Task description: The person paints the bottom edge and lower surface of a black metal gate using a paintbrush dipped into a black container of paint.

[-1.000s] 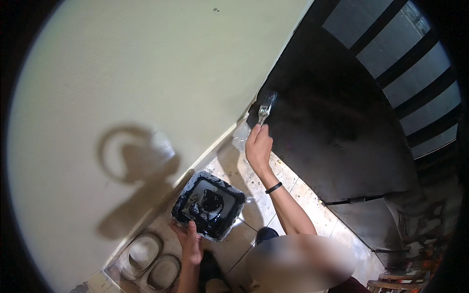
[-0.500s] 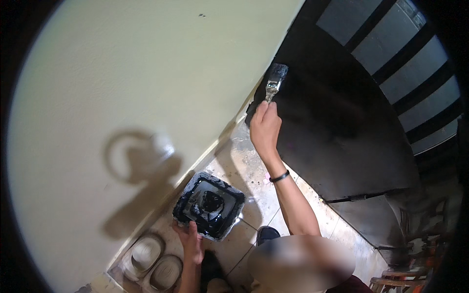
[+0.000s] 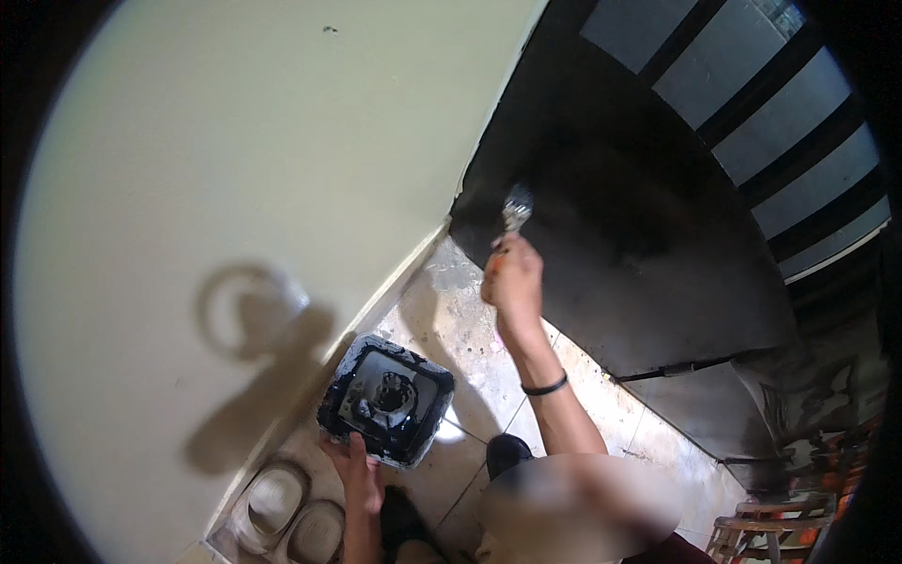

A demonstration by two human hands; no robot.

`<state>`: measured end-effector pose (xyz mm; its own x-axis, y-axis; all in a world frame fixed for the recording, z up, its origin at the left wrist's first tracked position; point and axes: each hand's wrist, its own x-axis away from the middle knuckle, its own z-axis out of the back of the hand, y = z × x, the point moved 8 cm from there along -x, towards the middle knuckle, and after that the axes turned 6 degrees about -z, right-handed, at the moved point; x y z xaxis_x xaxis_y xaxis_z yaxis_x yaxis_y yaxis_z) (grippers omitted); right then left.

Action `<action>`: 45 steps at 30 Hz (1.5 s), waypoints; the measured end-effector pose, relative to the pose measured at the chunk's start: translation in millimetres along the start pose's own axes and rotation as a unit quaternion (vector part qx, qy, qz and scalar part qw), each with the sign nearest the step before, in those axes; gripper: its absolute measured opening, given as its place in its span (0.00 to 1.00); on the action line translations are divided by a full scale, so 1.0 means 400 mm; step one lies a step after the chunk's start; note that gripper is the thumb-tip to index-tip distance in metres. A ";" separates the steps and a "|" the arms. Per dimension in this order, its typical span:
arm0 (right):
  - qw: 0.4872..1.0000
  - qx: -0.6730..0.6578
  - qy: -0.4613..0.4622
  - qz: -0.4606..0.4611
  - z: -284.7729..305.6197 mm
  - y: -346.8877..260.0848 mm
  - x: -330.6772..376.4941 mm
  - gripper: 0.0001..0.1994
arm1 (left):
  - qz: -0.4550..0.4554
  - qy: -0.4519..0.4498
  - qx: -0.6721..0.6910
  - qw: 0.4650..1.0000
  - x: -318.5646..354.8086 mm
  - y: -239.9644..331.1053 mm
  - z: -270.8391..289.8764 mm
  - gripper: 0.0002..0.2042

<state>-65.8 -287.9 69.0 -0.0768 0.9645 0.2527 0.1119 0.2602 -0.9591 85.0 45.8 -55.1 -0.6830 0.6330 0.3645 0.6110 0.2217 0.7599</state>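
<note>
Nearest, bottom of view: left hand (image 3: 355, 468) gripping the near edge of a square black paint tray (image 3: 386, 400), fingers wrapped over the rim, tray held out over the tiled floor (image 3: 460, 320). Tray holds dark paint with splashes on its rim. Below and left of it, 2 pale round shapes, probably sandals (image 3: 287, 512), lie on the floor against the wall foot.

Further out: right hand (image 3: 512, 278), arm raised, dark band at the wrist, closed around the handle of a paintbrush (image 3: 515, 211). Bristle end points up and meets the black door panel (image 3: 639, 216) near its left edge, just beside the cream wall (image 3: 244, 169).

Farthest: grey slats between black bars in the upper door, top right.

Risks, as judged:
- Brush works right at the seam; a slip to the left would put black on the cream wall.
- Tray is held by 1 edge only; a tilt would spill paint onto tiles or sandals.
- A loaded brush held above the wrist could drip down the handle or onto the floor.

Hard to make out:
- Bristles blur into the black panel; cannot tell how much paint they carry.
- Wet and dry areas of the panel are indistinguishable.
- Paint depth in the tray unclear.
- Wooden furniture (image 3: 766, 531) at lower right is cut off by the rim.
</note>
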 end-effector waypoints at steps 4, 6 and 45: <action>0.966 0.050 0.039 0.251 -0.004 -0.293 0.151 0.16 | 0.016 0.017 0.000 1.000 -0.007 -0.005 0.009 0.39; 0.953 0.113 0.089 0.267 0.023 -0.286 0.121 0.16 | 0.025 0.024 -0.011 0.999 0.000 0.000 -0.004 0.39; 0.969 -0.071 -0.042 -0.231 0.036 0.230 -0.005 0.15 | 0.023 0.032 0.002 0.999 -0.011 -0.023 0.021 0.39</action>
<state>-69.7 -266.7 -21.7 -0.2320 0.7380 0.6337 0.1818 0.6729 -0.7171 85.8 47.3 -68.1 -0.6783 0.5939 0.4326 0.6436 0.1962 0.7397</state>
